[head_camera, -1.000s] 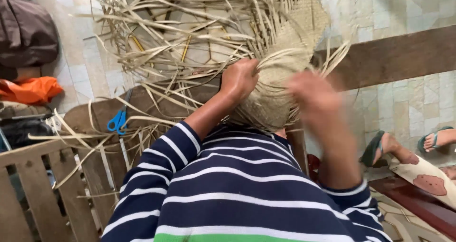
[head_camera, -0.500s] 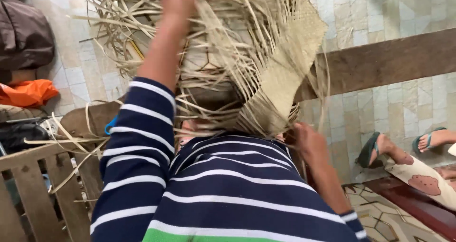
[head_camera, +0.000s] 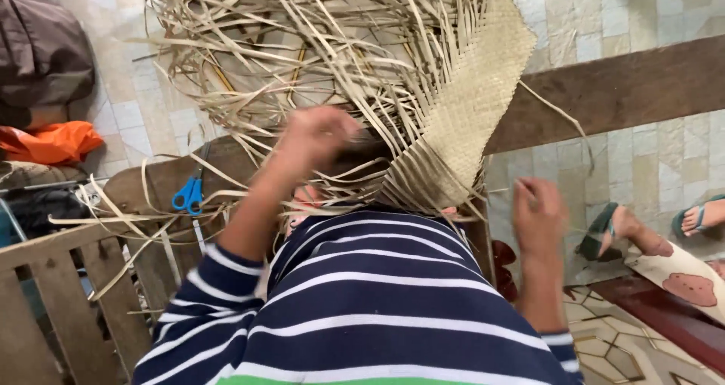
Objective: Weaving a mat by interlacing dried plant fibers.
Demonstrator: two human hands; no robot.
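A half-woven straw mat [head_camera: 468,105] lies in front of me, its finished band running down the right side and many loose strips [head_camera: 302,45] fanning out to the left. My left hand [head_camera: 317,137] is blurred with motion and sits among the loose strips near the mat's lower edge; its grip cannot be made out. My right hand [head_camera: 538,215] hovers to the right of the mat, apart from it, with the fingers curled and nothing visible in them. My striped sleeves and shirt [head_camera: 362,309] fill the bottom of the view.
Blue-handled scissors [head_camera: 187,194] lie on a wooden board at the left. A dark plank [head_camera: 619,90] crosses the tiled floor on the right. Another person's sandalled feet [head_camera: 627,234] are at the right. An orange cloth [head_camera: 49,142], a dark bag [head_camera: 41,52] and a slatted frame [head_camera: 45,302] lie left.
My left hand has dropped from the top of the mat down to the loose strips at its lower edge. My right hand has moved out to the right, away from the mat.
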